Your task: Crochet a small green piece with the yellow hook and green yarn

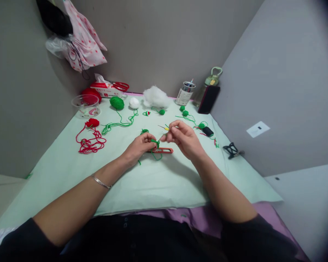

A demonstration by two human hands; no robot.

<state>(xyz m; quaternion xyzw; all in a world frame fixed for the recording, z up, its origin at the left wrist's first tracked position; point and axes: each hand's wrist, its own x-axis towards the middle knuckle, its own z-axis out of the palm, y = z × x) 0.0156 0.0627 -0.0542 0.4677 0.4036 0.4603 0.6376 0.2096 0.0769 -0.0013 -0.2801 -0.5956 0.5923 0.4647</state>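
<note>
My left hand [144,143] pinches a small green crocheted piece [157,143] above the middle of the table. A loose green strand hangs below that piece. Just to its right, my right hand [180,136] is closed, thumb against fingers. Something thin and dark runs from the green piece toward those fingertips, too small to name. Under the hands lies an orange cutter [166,150], partly hidden by my left fingers. A thin tool with a yellow handle [166,128] shows beside my right fingertips. Another small green yarn piece [144,131] lies behind my left hand.
Red yarn [91,145] spreads at the left, near a clear plastic tub [85,112]. Green yarn ball [117,103], white ball [133,103] and white stuffing [155,97] line the back. A phone [209,99] leans on a bottle; a black claw clip [233,150] lies right.
</note>
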